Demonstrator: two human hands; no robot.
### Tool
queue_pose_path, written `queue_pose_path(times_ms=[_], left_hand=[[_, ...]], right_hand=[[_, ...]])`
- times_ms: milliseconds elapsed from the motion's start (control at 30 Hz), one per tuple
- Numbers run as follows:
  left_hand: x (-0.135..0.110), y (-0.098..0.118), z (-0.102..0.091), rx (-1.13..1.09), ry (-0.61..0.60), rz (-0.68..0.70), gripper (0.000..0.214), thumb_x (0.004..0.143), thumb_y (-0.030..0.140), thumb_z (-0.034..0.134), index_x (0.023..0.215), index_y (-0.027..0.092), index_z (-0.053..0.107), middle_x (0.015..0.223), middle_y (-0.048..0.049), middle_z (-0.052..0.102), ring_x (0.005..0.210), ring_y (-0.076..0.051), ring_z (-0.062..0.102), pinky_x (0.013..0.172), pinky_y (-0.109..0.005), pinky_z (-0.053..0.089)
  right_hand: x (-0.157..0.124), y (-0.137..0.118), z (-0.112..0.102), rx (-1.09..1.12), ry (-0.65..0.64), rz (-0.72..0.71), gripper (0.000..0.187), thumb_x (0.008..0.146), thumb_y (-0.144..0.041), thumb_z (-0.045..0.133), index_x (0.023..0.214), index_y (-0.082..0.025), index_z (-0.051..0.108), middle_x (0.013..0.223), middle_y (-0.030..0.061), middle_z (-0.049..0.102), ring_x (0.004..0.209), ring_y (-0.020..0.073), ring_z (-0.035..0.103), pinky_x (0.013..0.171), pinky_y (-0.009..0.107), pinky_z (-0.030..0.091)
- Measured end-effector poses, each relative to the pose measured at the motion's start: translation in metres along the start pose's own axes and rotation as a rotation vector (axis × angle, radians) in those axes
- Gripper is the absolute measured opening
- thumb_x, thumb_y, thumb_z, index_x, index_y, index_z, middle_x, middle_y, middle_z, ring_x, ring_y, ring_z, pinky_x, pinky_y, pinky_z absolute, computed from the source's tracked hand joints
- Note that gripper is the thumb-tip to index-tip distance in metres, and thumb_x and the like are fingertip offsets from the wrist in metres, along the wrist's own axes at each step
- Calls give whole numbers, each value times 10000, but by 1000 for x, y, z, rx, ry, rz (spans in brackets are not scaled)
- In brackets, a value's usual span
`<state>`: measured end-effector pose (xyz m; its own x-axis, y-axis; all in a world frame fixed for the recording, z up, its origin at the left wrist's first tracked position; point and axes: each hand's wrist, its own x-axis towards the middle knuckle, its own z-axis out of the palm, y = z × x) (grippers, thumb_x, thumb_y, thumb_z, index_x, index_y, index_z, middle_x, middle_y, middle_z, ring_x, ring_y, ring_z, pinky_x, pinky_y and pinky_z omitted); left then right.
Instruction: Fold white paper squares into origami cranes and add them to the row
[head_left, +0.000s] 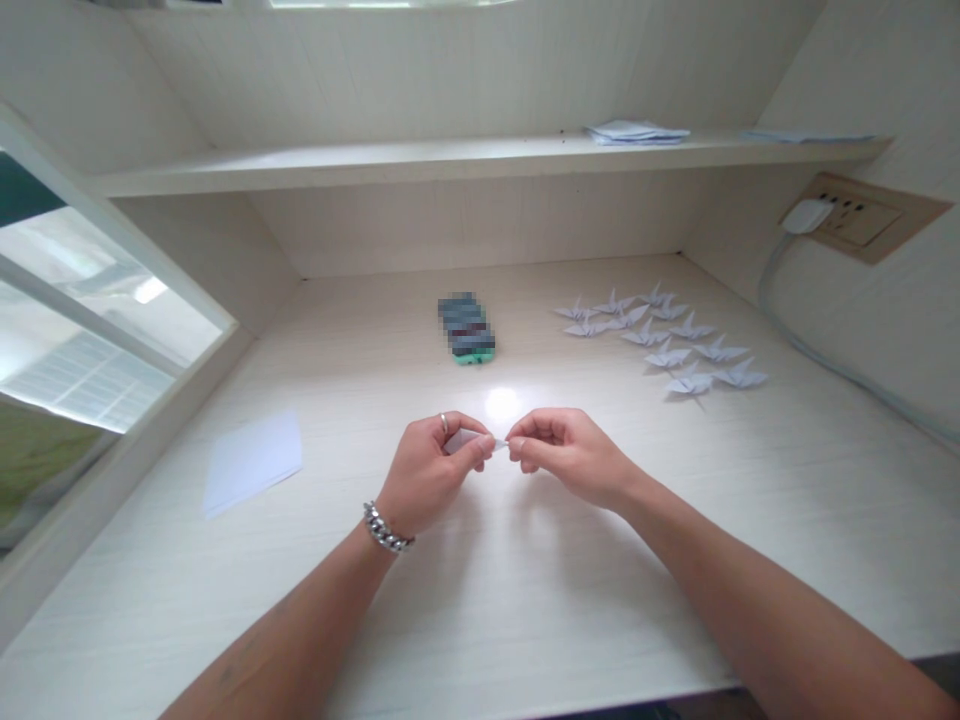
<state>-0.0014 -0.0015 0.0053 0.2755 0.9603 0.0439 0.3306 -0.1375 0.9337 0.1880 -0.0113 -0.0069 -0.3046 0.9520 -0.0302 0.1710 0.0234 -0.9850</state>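
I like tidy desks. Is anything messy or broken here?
Nothing stands out. The paper cranes sit in a neat cluster, the blank sheets lie flat, and the left hand and right hand pinch a small folded paper.

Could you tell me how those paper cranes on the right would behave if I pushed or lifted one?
The paper cranes look thin and small, so probably very light and easily slid across the smooth desk. Their raised wings would likely bend if pinched.
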Motion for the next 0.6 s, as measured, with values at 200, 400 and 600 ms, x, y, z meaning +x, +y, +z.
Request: queue_pose_path(times_ms=[200,400,600], left_hand=[[-1,-1,4,-9,3,0,139,767,267,663,700,146,671,585,-21,656,544,-132,583,534,-235,457],[-1,-2,6,-81,81,-10,153,765,283,681,720,137,668,600,-26,666,567,-142,606,556,-246,473],[-1,-3,12,-135,41,1,164,785,293,668,749,133,676,665,-43,690,616,-144,619,602,-250,490]], right_hand=[[-1,1,-1,-8,8,-22,90,776,-191,569,743,-160,646,646,2,622,608,126,569,584,252,435],[1,3,5,77,34,-48,161,811,-305,610,763,-153,635,699,21,624,655,135,572,629,271,454],[5,10,11,153,114,-65,134,816,-284,610,765,-161,624,691,12,615,652,132,558,628,269,447]])
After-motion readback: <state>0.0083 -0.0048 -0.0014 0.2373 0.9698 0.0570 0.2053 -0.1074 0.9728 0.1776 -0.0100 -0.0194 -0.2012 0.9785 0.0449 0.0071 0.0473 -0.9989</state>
